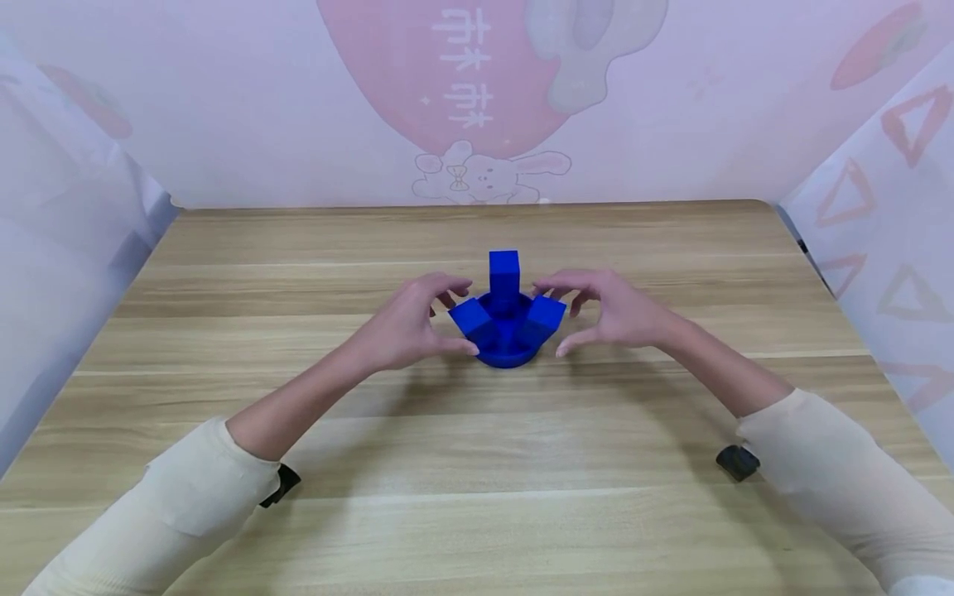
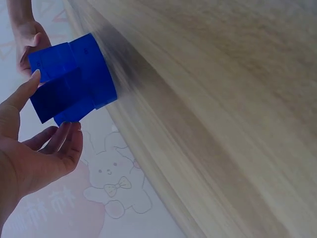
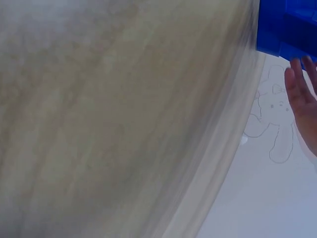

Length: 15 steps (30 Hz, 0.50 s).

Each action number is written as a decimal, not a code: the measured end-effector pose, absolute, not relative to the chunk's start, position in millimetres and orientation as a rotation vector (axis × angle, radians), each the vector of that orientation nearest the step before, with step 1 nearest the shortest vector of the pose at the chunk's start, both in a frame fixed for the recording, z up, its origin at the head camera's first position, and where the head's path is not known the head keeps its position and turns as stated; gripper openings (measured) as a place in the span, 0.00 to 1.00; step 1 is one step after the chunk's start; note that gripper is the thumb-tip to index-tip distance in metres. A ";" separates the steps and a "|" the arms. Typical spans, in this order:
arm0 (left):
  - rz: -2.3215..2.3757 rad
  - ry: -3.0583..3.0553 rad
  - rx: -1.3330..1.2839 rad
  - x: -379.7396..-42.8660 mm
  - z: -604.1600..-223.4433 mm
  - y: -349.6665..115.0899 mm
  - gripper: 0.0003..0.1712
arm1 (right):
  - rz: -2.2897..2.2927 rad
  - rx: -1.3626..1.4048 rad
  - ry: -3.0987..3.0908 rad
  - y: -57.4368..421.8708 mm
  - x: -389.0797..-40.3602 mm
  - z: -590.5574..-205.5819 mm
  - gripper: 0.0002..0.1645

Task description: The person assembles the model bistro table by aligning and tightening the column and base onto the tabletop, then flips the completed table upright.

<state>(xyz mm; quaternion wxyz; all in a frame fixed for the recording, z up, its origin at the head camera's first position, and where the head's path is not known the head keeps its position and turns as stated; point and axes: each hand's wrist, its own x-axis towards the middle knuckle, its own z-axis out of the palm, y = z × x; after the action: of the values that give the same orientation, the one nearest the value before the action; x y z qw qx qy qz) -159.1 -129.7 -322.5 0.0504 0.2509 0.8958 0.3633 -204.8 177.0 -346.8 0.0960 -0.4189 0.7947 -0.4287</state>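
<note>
A blue round piece (image 1: pixel 505 358) with three square-ended blocks slanting up and outward from it stands on the table, near the middle in the head view. My left hand (image 1: pixel 410 327) is at its left side, thumb apart from the bent fingers, around the left block (image 1: pixel 471 321). In the left wrist view the thumb and fingertips of that hand (image 2: pixel 44 158) come close to the blue piece (image 2: pixel 94 74); contact cannot be made out. On the other side, my right hand (image 1: pixel 614 310) hovers beside the right block (image 1: pixel 544 319) with fingers spread from the thumb. Nothing is held.
The wood-grain table (image 1: pixel 477 488) runs back to a pale wall panel (image 1: pixel 261 108) printed with a rabbit and a pink shape. White side panels flank it. A black band part (image 1: pixel 738 462) hangs below the right sleeve, and a similar one (image 1: pixel 281 486) below the left.
</note>
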 end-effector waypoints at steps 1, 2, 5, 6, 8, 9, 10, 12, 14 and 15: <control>1.103 2.729 0.762 -159.6 -324.5 -129.9 0.44 | -1.256 -1.226 2.379 176.9 -204.4 -347.5 0.50; 1.095 2.731 0.759 -160.2 -326.3 -130.0 0.44 | -1.239 -1.210 2.403 176.5 -204.4 -348.4 0.50; 1.051 2.738 0.760 -163.3 -332.9 -129.0 0.46 | -1.174 -1.158 2.463 174.1 -205.2 -349.9 0.52; 1.029 2.741 0.760 -164.9 -335.6 -128.5 0.47 | -1.148 -1.137 2.476 172.9 -205.5 -350.2 0.53; 0.992 2.735 0.750 -168.0 -339.6 -127.6 0.49 | -1.103 -1.110 2.494 170.2 -206.4 -351.1 0.54; 0.980 2.727 0.744 -169.5 -341.3 -127.2 0.50 | -1.086 -1.105 2.497 168.9 -206.8 -351.6 0.55; 0.970 2.721 0.739 -171.2 -342.5 -126.8 0.51 | -1.070 -1.103 2.499 167.3 -207.1 -351.9 0.55; 0.958 2.708 0.722 -173.9 -344.1 -126.5 0.52 | -1.034 -1.095 2.505 164.8 -207.9 -352.7 0.56; 0.955 2.697 0.715 -176.2 -344.8 -126.3 0.53 | -1.003 -1.089 2.513 162.8 -208.6 -353.1 0.56; 0.953 2.693 0.711 -177.2 -345.1 -126.2 0.53 | -0.990 -1.087 2.517 162.1 -209.0 -353.3 0.56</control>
<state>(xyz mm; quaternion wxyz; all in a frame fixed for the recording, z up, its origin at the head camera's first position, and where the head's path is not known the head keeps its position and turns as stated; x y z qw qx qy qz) -177.2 -126.2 -345.1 0.0987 0.2404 0.9103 0.3223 -209.0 162.1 -353.3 0.1129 -0.3704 0.8580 -0.3375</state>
